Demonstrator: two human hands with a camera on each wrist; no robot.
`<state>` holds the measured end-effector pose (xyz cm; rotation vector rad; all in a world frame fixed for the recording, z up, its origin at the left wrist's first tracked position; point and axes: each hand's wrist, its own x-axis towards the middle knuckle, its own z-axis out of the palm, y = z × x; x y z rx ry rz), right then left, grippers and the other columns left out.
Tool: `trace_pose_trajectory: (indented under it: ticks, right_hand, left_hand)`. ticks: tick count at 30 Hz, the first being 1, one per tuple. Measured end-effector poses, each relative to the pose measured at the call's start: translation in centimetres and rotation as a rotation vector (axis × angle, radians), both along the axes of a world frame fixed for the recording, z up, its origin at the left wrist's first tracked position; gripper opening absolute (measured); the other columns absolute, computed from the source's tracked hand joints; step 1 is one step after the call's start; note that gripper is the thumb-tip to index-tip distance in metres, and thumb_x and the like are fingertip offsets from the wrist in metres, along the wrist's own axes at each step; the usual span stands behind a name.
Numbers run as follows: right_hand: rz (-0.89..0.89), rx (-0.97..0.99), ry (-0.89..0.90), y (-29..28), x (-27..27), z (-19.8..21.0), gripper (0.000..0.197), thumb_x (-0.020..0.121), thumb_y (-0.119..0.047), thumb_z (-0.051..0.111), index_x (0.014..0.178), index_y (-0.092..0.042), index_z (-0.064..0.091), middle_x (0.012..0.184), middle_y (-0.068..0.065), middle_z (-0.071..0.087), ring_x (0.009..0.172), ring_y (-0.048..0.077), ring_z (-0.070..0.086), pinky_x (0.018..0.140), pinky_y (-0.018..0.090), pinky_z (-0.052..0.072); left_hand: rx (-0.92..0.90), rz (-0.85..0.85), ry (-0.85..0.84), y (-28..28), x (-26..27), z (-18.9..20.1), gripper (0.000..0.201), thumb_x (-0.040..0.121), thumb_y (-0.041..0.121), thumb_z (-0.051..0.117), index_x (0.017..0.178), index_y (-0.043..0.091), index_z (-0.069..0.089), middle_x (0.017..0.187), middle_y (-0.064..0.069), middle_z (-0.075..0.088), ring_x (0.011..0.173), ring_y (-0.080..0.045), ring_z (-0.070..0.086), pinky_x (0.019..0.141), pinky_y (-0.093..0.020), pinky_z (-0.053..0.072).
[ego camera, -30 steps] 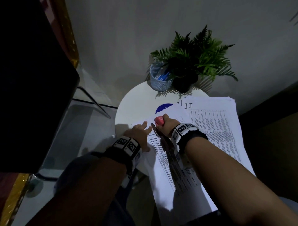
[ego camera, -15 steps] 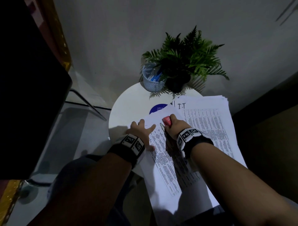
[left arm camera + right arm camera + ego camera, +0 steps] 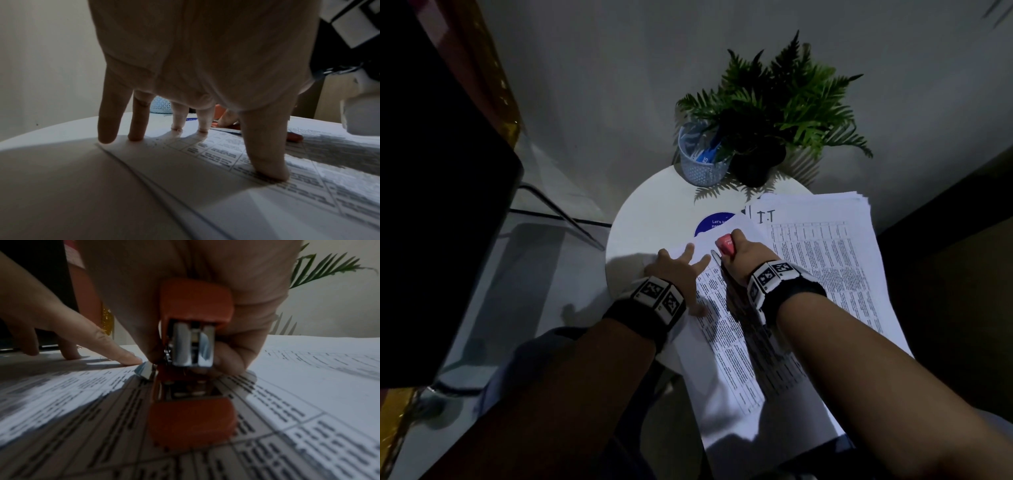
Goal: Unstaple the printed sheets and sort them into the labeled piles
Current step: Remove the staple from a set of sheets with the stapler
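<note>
A stapled set of printed sheets (image 3: pixel 726 342) lies across the front of the round white table (image 3: pixel 650 219). My left hand (image 3: pixel 681 265) presses its spread, straight fingers (image 3: pixel 135 129) and thumb on the sheets' upper left part. My right hand (image 3: pixel 738 255) grips a red stapler (image 3: pixel 724 245) (image 3: pixel 193 353), held upright with its metal end down on the top of the sheets, beside the left index finger (image 3: pixel 123 355). To the right lies a thicker pile of printed sheets (image 3: pixel 825 260) marked "I.T" at its top.
A blue mesh cup (image 3: pixel 702 161) and a potted fern (image 3: pixel 774 113) stand at the table's back edge. A round blue sticker (image 3: pixel 710 224) shows partly under the sheets. A dark chair back (image 3: pixel 431 205) stands at left, a dark cabinet (image 3: pixel 962 257) at right.
The head view has drifted slightly. Both hands stay at the top of the stapled sheets, the left fingers spreading a little wider on the paper.
</note>
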<state>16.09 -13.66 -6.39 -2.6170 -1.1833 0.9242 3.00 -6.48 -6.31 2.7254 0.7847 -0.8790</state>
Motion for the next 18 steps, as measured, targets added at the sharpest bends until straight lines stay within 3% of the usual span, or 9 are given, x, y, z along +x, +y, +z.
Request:
trace_pose_trajectory:
  ticks: [14, 18]
  right_hand:
    - [-0.050, 0.004, 0.029, 0.7, 0.3, -0.2, 0.044, 0.096, -0.037, 0.045, 0.127, -0.008, 0.034, 0.107, 0.020, 0.063, 0.099, 0.036, 0.059, 0.071, 0.031, 0.037]
    - [-0.048, -0.037, 0.065, 1.0, 0.9, 0.4, 0.039, 0.096, -0.033, 0.046, 0.124, -0.007, 0.036, 0.114, 0.018, 0.060, 0.104, 0.035, 0.057, 0.074, 0.031, 0.036]
  left_hand:
    - [-0.028, 0.013, 0.040, 0.2, 0.5, -0.1, 0.107, 0.071, 0.067, 0.066, 0.148, 0.039, -0.002, 0.159, 0.001, -0.001, 0.133, -0.040, 0.022, 0.102, -0.053, 0.039]
    - [-0.009, 0.029, 0.045, 0.1, 0.7, -0.2, 0.100, 0.078, 0.055, 0.067, 0.148, 0.039, -0.002, 0.159, 0.001, -0.001, 0.131, -0.039, 0.027, 0.099, -0.048, 0.041]
